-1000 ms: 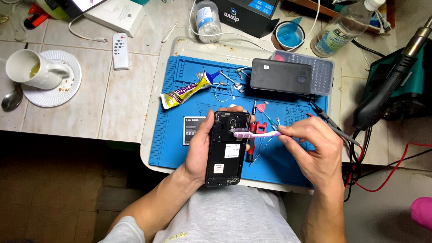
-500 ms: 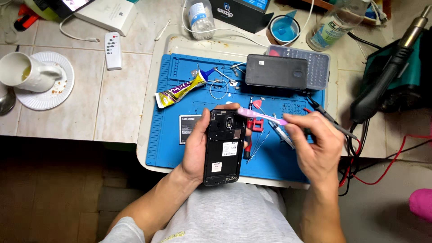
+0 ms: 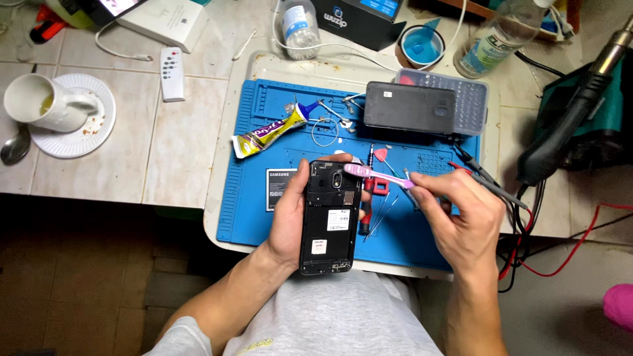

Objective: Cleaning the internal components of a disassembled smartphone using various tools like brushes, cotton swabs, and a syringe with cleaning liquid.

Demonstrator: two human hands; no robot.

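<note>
The left hand is gripping the opened phone upright over the blue mat on the table, while the right hand is pinching a pink toothbrush. Its bristles are now lying across the phone's top edge — closer in than half a second ago — so brushing is underway.

The tabletop was faced in pale square tiles with dark grout, lit evenly from above. Below its front edge the floor lay in shadow, brown and tiled, turning to bare grey at the right
</note>
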